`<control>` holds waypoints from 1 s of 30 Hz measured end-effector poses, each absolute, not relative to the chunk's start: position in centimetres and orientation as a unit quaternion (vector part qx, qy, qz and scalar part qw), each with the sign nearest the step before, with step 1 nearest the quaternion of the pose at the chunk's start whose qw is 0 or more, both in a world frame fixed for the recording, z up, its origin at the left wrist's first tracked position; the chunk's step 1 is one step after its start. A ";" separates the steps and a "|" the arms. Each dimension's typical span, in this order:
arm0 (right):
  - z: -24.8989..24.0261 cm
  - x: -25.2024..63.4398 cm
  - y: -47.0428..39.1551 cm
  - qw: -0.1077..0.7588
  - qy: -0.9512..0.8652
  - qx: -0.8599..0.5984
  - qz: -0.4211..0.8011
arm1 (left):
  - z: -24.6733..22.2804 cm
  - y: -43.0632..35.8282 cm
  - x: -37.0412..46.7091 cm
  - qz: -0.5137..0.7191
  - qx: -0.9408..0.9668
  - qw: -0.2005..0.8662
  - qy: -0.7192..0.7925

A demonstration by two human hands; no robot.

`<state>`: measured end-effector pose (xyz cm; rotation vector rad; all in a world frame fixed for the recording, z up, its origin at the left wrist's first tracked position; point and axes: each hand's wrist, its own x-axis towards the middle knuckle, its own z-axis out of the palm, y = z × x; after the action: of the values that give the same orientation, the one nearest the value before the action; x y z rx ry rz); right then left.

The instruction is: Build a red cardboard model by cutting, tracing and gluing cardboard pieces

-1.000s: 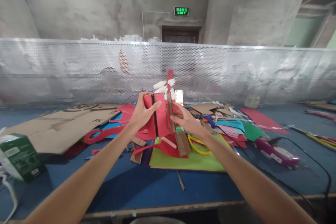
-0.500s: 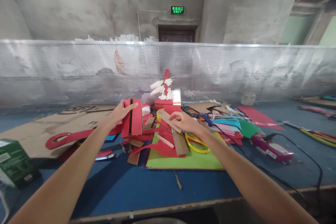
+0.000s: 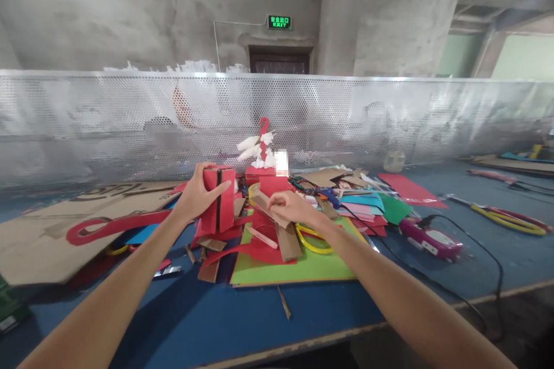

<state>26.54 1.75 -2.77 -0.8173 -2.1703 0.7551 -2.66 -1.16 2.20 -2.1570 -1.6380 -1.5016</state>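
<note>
My left hand grips a red paper-covered cardboard box piece with a dark slit down its face, held upright above the pile. My right hand pinches a brown cardboard strip that slants over the red scraps. Just behind both hands stands a red model with white tufts and a red hook on top. Under my right wrist lie yellow-handled scissors on a green sheet.
A blue table holds piled coloured paper, a large cardboard sheet with a red cut-out at left, a purple glue gun with its black cable at right. A perforated metal screen closes the back; the table's front edge is near.
My left hand carried the red box piece leftward and lower, away from the model. My right hand dropped and took the brown cardboard strip. The view swung to the right.
</note>
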 end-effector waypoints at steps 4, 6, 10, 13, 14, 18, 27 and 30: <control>-2.6 26.3 1.5 0.394 -0.786 -0.369 0.301 | 2.0 -1.4 -2.1 -0.467 -0.719 0.040 -0.513; -2.4 26.3 1.6 0.426 -0.745 -0.385 0.339 | 2.0 -1.3 -2.1 -0.465 -0.721 0.037 -0.513; -1.9 26.5 1.9 0.449 -0.667 -0.305 0.511 | 1.9 -1.2 -2.5 -0.472 -0.714 0.031 -0.516; -1.7 26.7 2.0 0.462 -0.634 -0.272 0.557 | 1.9 -1.1 -2.5 -0.473 -0.715 0.037 -0.514; -1.7 26.8 2.0 0.468 -0.640 -0.264 0.549 | 1.8 -1.1 -2.5 -0.472 -0.716 0.039 -0.513; -1.7 26.9 1.9 0.462 -0.699 -0.231 0.495 | 1.8 -1.1 -2.4 -0.465 -0.720 0.044 -0.513; -0.9 26.6 0.8 0.393 -0.714 -0.316 0.486 | 1.7 -0.8 -2.7 -0.460 -0.725 0.048 -0.511; -1.5 26.3 0.8 0.335 -0.768 -0.397 0.374 | 1.7 -0.8 -2.6 -0.459 -0.730 0.056 -0.503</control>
<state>26.35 0.82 -1.48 -1.0356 -2.0038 0.9759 -2.56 -0.84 1.71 -2.2148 -1.5272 -1.3919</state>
